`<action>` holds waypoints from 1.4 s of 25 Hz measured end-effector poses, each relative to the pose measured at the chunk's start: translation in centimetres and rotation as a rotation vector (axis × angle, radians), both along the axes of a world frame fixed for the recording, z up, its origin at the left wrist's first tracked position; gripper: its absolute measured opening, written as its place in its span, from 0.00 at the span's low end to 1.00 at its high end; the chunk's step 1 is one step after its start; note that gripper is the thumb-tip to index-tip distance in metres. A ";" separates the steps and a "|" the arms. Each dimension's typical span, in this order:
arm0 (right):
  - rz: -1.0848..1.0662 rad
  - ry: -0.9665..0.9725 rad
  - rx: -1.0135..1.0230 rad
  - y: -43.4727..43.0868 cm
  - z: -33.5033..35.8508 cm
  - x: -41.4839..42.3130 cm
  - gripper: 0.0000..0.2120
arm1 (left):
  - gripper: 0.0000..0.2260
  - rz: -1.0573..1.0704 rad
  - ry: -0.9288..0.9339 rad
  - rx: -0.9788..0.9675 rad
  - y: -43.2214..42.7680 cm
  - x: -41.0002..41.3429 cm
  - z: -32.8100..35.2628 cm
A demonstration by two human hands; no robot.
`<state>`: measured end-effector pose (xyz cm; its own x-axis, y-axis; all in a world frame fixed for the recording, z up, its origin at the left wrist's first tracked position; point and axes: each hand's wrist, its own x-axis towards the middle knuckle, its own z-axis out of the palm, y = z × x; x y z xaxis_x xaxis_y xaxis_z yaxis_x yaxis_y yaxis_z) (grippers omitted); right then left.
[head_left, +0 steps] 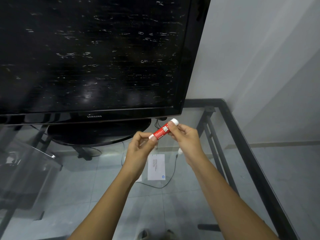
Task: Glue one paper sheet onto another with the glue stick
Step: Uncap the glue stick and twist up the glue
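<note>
A red glue stick (162, 130) with white ends is held up over the glass table, tilted with its white cap up and to the right. My left hand (140, 148) pinches its lower white end. My right hand (186, 139) grips the upper red part just below the cap. Below the hands a white paper sheet (156, 168) with small print and a blue logo lies flat on the glass. A second white sheet (139, 178) lies to its left, mostly hidden behind my left wrist.
A large black TV (93, 56) on an oval stand (97, 134) fills the back of the glass table (245, 135), whose black metal frame runs down the right. A thin black cable (170, 177) curls beside the paper. A grey wall stands at right.
</note>
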<state>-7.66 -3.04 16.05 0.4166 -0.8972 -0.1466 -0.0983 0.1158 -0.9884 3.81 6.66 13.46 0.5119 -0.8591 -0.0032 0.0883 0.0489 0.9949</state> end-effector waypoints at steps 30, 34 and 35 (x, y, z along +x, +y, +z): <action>0.057 0.008 -0.021 0.5 0.0 1.0 0.08 | 0.05 0.110 -0.139 -0.063 1.4 0.8 -0.8; 0.065 0.008 -0.021 0.2 -0.4 1.1 0.07 | 0.15 0.064 -0.118 -0.097 1.1 0.8 -0.7; 0.079 0.005 -0.018 0.2 -0.5 1.1 0.09 | 0.16 0.053 -0.077 -0.092 1.0 0.9 -0.9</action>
<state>-6.56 -2.87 15.53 0.4851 -0.8644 -0.1324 -0.1111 0.0893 -0.9898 4.68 7.71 12.58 0.5524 -0.8256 0.1152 0.0065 0.1424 0.9898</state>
